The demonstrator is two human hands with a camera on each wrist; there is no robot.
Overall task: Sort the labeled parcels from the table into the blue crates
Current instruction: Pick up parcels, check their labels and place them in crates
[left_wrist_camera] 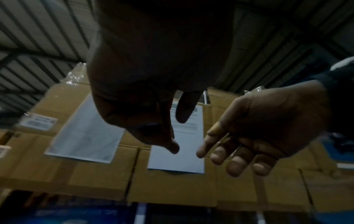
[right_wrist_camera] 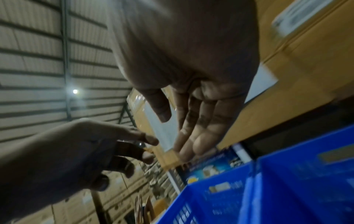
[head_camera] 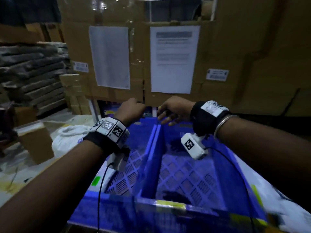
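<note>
Left grip (head_camera: pixel 133 107): I am hovering it over the far rim, fingers loosely curled, carrying nothing.
Right grip (head_camera: pixel 171 111): I am holding it slack, empty.
Blue crates (head_camera: pixel 158 148): standing side by side beneath me; contents unclear.
Parcels (head_camera: pixel 249 179): white ones seemingly waiting beside the crates.

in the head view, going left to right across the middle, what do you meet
white sack → left hand → right hand → right wrist band. Both hands hover above the far rims of the blue crates.
</note>
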